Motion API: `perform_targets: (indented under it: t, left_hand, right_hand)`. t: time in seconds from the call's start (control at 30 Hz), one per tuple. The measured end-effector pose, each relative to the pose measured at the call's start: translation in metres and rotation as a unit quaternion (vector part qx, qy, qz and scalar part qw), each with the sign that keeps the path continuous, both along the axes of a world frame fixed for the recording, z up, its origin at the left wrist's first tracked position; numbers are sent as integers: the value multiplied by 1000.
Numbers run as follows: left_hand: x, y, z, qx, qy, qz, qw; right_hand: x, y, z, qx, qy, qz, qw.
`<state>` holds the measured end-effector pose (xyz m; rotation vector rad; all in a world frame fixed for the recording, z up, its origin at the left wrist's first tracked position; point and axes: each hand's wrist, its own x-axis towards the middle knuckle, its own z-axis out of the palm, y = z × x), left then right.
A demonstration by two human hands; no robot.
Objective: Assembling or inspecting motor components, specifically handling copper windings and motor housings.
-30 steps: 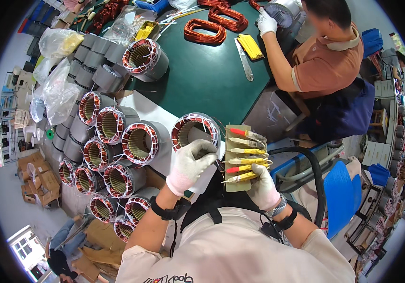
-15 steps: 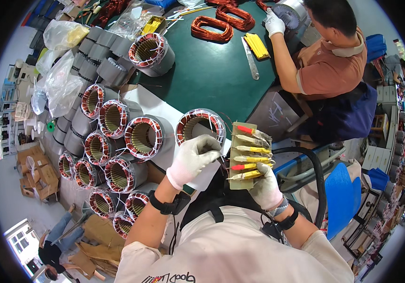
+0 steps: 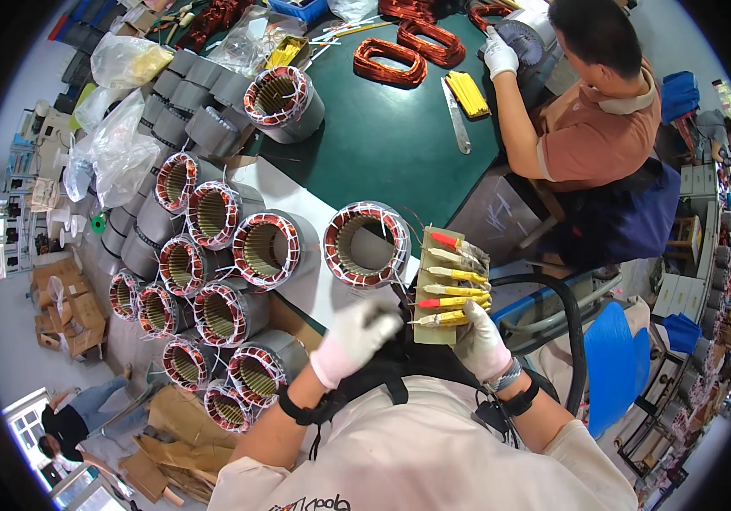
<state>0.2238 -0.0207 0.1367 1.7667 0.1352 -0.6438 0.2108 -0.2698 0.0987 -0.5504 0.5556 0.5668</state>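
My right hand [image 3: 479,342], in a white glove, grips the lower right edge of a tan board [image 3: 435,335], thumb lying over its front. Across this board lies a row of slim pointed pieces [image 3: 453,301] in yellow, red and off-white; their exact kind I cannot make out. My left hand [image 3: 355,337], gloved too, is to the left of the board and apart from it; motion smears its fingers. Just beyond it stands a wound motor stator [image 3: 367,245] with copper coil ends laced in white cord, its open bore facing up.
Several more stators [image 3: 265,249] are stacked at the left. On the green table [image 3: 365,145] lie copper coils [image 3: 389,63], yellow strips [image 3: 466,94] and a metal blade [image 3: 456,116]. A co-worker [image 3: 599,128] sits at the far right. A black hose [image 3: 571,324] curves beside my right arm.
My left hand has drawn back toward me and down from the near stator's rim. My right hand and the board have barely moved. The view has shifted slightly.
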Motion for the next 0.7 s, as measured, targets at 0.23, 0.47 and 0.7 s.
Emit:
perform_targets:
  t: [0.23, 0.47, 0.7]
  left_hand:
    - [-27, -56, -13, -314, 149, 38, 937]
    - [-35, -50, -25, -324, 134, -13, 936]
    - [-38, -39, -47, -276, 69, -8, 959]
  right_hand:
    - [-5, -5, 0, -61, -77, 100, 990]
    - [-34, -48, -11, -210, -164, 366, 892]
    - [-179, -60, -94, -592, -147, 424, 670]
